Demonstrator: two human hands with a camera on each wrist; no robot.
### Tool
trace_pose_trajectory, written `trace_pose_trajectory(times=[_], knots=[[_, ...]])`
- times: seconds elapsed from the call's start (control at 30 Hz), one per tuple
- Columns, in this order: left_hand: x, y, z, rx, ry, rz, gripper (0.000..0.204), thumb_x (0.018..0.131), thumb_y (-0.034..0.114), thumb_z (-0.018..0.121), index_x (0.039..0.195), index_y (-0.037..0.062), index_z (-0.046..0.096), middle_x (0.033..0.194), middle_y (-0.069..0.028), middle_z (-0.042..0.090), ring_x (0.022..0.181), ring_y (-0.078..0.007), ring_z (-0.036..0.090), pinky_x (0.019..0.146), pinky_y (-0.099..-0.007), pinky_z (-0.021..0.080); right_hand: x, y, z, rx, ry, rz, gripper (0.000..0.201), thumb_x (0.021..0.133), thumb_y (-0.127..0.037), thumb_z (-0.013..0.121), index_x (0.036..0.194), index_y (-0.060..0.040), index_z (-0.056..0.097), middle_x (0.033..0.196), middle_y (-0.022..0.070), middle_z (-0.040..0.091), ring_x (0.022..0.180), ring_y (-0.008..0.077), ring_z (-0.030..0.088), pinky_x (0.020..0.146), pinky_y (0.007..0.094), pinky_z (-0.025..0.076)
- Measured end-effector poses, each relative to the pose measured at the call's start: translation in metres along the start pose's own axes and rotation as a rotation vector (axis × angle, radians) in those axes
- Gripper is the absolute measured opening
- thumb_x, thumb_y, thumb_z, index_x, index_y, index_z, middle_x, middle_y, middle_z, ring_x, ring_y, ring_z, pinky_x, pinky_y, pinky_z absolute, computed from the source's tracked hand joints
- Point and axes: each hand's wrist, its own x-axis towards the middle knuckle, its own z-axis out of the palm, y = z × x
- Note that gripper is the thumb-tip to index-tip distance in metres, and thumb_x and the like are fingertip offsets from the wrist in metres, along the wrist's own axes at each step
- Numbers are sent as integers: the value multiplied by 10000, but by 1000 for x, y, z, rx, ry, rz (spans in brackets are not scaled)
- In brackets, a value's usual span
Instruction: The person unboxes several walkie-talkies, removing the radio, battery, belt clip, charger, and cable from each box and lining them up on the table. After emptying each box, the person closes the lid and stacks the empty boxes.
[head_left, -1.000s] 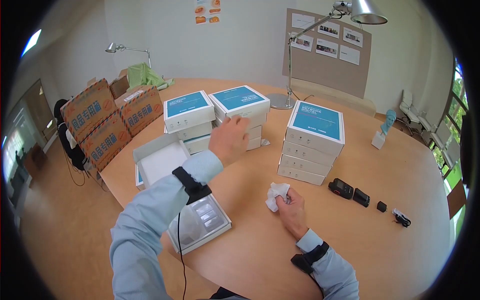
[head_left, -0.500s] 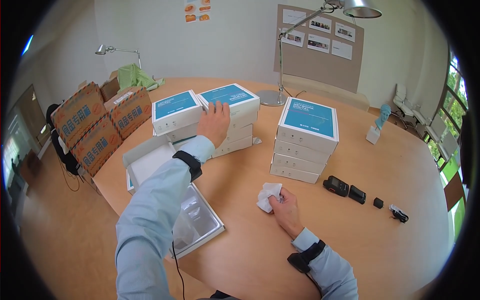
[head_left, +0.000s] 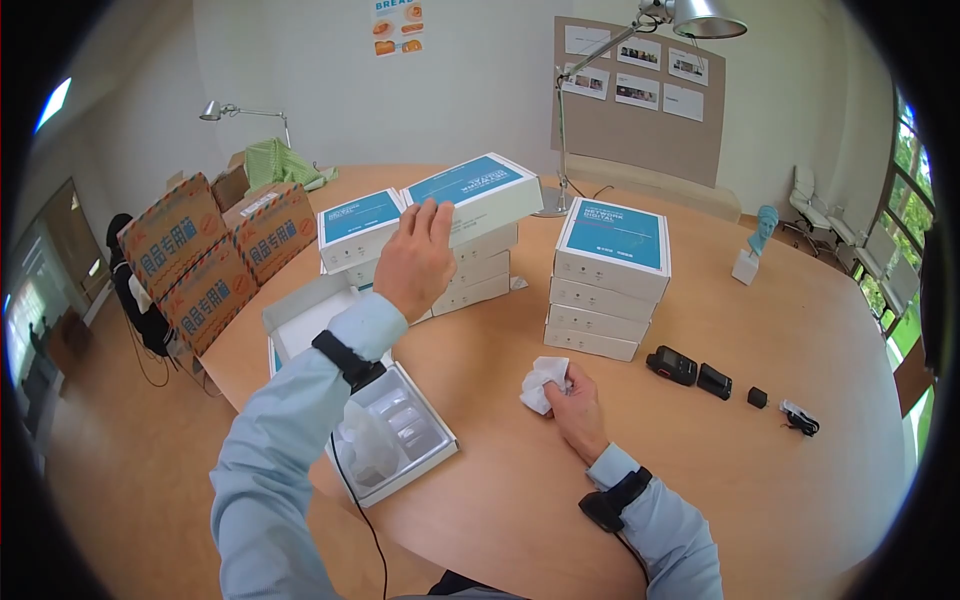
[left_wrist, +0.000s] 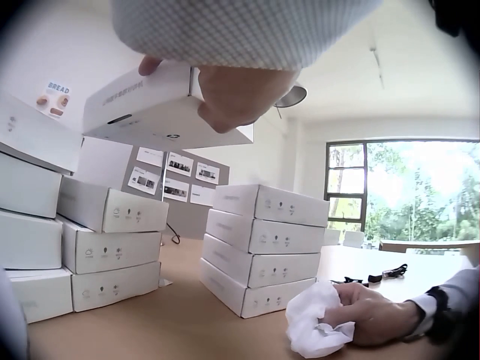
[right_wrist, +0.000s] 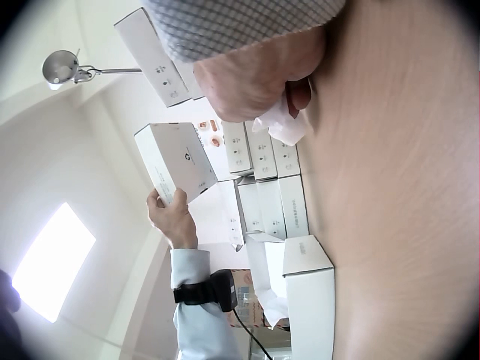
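Observation:
My left hand [head_left: 415, 260] grips the near left end of a white box [head_left: 490, 195] with a blue top label. The left wrist view shows this box [left_wrist: 150, 112] tilted and raised above a short stack of like boxes [left_wrist: 116, 247]. My right hand [head_left: 582, 408] holds a crumpled white wrapper [head_left: 543, 384] close over the table; it looks thin and soft. Below my left forearm lies an opened box [head_left: 452, 447] with a clear moulded tray inside. Its raised lid [head_left: 300, 312] is partly hidden behind the arm.
Another box stack [head_left: 605, 290] stands right of centre, with a desk lamp [head_left: 562, 130] behind it. A black handheld device [head_left: 671, 366], a black block [head_left: 714, 381], a small adapter [head_left: 757, 397] and a cable [head_left: 800, 420] lie to the right. Brown cartons [head_left: 200, 270] stand at the left.
My left hand came down to the middle stack's top box, took hold of its end and lifted it off, tilted. The right hand keeps its hold on the wrapper.

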Motion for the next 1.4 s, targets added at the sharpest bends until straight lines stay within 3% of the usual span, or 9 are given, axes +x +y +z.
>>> trace_pose_trajectory(times=[0.33,0.53,0.6,0.9,0.97,1.0,1.2,1.27,1.4], knots=[[-66,79,-101,-154,59,151,685,703,-54,715,1359,-24,521,1368,-247,571,1254,-447,579,979,-463,570,-5,-22,-40,35,68,-4,325,979,-33,518,1249,-30,699,901,72,720,671,110,630,542,252,492],[-87,115,-120,-224,13,348,587,761,-36,711,1324,-35,544,1347,-275,588,1262,-467,585,1002,-487,558,-51,-90,-82,390,-21,77,367,1064,-315,494,1164,-39,714,999,65,721,763,142,649,617,286,527],[-89,126,-119,-251,2,415,557,787,-28,705,1321,-34,548,1346,-281,590,1268,-468,583,1005,-495,555,-65,-105,-103,587,-222,183,423,1055,-385,561,1239,-22,677,1037,68,720,854,159,669,650,314,539],[-99,187,-112,-311,-101,674,509,892,205,754,1329,18,573,1386,-239,573,1331,-439,530,1047,-519,510,-122,-101,-169,356,18,196,417,983,-317,655,1189,44,685,1093,112,735,944,176,712,770,352,585],[-102,200,-111,-689,-247,451,517,907,257,759,1337,35,576,1392,-198,568,1311,-404,540,1027,-507,512,-122,-86,-195,290,10,163,388,979,-300,658,1129,55,705,1053,107,742,925,166,709,788,313,571],[-100,203,-110,-689,-248,447,517,907,257,759,1337,35,576,1392,-198,568,1311,-404,540,1027,-507,512,-124,-82,-205,291,-23,162,355,971,-268,656,1082,64,714,1013,102,746,898,155,706,796,282,556],[-84,201,-63,-990,-419,-292,570,939,269,741,1408,25,528,1435,-176,549,1235,-344,583,942,-445,547,-133,-57,-235,179,-65,209,312,969,-236,633,1041,54,721,980,92,746,865,143,701,781,276,549],[-82,202,-49,-1380,-775,-712,628,948,247,704,1467,-14,465,1485,-207,510,1295,-331,555,989,-393,522,-134,-55,-236,182,-54,245,318,973,-239,627,1064,53,713,995,95,745,879,147,703,792,280,553],[-92,205,-33,-1565,-807,-753,672,955,229,700,1528,16,421,1523,-197,486,1330,-290,537,996,-389,523,-135,-62,-234,354,116,357,345,993,-260,612,1151,38,683,1058,106,735,935,168,709,846,305,572]])
